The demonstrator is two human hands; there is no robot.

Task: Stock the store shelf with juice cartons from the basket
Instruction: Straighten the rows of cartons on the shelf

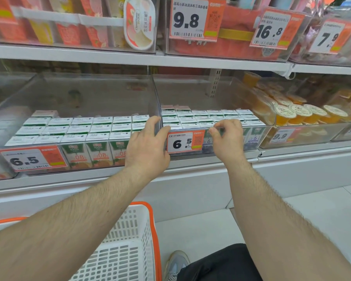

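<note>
The left hand (148, 142) grips the clear divider (157, 110) between two bins on the shelf (190, 159); its fingers curl over the top edge and the thumb lies against the front, just beside the 6.5 tag (183, 141). The right hand (227, 136) pinches the top rim of the right bin's clear front wall (251, 128), with fingers curled over it.

The cartons (93, 151) stand in tidy rows in both bins. In the left bin they are green and white with orange fruit on the front. In the right bin the cartons (253, 136) show a blue picture, partly hidden behind the tag and the right hand.

The basket (128, 240), white with an orange rim, stands on the floor below the left forearm. No carton is visible in the part that shows.

To the right of the cartons, cups (298, 114) with orange content fill the next bin.
</note>
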